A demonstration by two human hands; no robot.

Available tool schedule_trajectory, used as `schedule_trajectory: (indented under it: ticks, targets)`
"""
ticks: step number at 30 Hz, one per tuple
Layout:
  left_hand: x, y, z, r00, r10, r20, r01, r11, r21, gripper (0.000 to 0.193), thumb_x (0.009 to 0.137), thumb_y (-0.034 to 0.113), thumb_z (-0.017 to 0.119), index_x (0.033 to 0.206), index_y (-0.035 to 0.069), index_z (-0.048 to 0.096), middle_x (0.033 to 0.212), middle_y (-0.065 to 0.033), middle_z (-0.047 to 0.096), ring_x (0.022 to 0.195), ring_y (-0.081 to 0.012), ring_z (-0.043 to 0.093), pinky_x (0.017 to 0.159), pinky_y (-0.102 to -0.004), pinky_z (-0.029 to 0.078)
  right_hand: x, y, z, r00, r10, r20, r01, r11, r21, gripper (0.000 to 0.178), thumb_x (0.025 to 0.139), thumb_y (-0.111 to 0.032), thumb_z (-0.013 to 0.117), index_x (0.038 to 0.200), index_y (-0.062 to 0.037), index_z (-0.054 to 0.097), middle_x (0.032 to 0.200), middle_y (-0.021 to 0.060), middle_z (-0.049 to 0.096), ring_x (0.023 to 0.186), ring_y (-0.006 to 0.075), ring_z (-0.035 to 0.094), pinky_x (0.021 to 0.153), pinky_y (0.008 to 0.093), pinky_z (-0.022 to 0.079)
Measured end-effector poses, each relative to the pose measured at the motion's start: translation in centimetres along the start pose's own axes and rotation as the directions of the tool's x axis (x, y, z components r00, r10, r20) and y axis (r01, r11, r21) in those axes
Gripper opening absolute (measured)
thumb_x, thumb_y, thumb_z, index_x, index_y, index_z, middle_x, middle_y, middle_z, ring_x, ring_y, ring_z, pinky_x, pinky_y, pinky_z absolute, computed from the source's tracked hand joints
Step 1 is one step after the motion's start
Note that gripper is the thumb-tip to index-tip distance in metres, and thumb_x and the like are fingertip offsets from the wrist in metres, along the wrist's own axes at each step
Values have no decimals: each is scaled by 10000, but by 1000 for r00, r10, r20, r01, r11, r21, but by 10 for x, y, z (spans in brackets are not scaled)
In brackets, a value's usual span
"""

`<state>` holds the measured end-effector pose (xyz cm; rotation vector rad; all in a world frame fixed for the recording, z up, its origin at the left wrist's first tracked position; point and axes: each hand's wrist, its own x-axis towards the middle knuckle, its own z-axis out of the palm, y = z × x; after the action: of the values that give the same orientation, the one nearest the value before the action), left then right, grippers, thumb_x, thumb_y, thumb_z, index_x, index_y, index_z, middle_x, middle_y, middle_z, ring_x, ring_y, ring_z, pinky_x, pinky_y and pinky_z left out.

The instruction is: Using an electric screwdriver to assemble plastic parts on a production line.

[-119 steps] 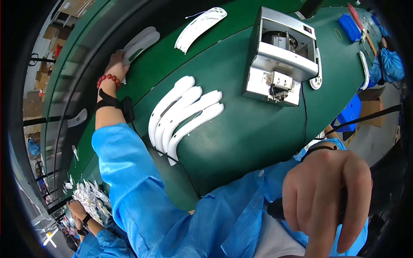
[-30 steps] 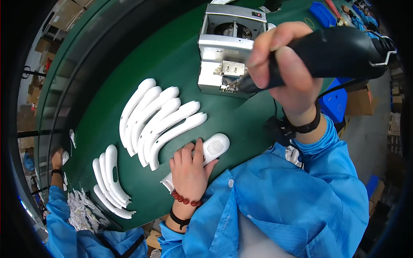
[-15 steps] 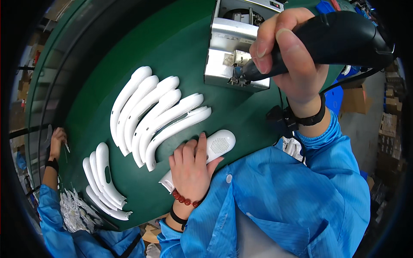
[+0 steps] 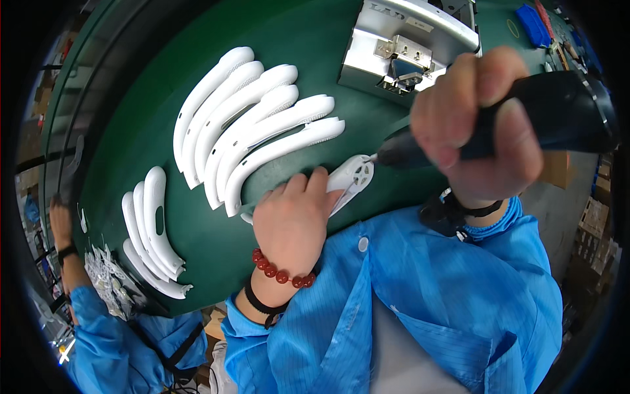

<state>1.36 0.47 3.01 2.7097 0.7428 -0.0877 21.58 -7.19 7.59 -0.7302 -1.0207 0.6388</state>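
My left hand [image 4: 289, 217] is closed over a white curved plastic shell [image 4: 351, 187], pressing it against the green tabletop. The shell's hollow inner side faces up, and ribs show in its rounded end; my fingers cover its middle. My right hand [image 4: 476, 121] grips a black electric screwdriver [image 4: 558, 115], slightly blurred. The tool lies nearly level, its thin tip at the shell's rounded end; whether a screw sits on the tip is too small to tell. Beyond the hands stands a silver metal screw feeder [image 4: 364, 62] with a small bracket on its front.
Several long white shells [image 4: 256, 148] lie fanned out beyond my left hand. Further left is a smaller group of white shells [image 4: 157, 203]. At the left, a co-worker's hand [image 4: 60, 223] is near clear plastic bags [image 4: 111, 282]. A blue bin [image 4: 533, 26] sits far right.
The screwdriver has moved from the screw feeder toward me, to the shell's rounded end. The shell, earlier with its perforated outer face up, is now turned over. The view has shifted.
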Motion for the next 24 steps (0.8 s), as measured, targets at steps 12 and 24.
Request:
schedule_trajectory:
  ticks: [12,24]
  targets:
    - [10,-16,8,982,-6,-189,-16,993,-113,276,755,335,740,929,124,701,706,-56,615,643,-259,635,556,-360,486,-18,33,11,995,-2,-95,7,999,47,142,848,65,548,964,18,481,716,120,594,595,121,578,552,255,489]
    - [10,-15,9,974,6,-226,-29,995,-98,257,754,325,737,889,113,685,692,-54,601,644,-259,629,556,-371,480,-11,40,8,997,64,51,-54,983,-175,213,951,-190,572,994,-52,415,732,102,554,548,132,518,529,295,468]
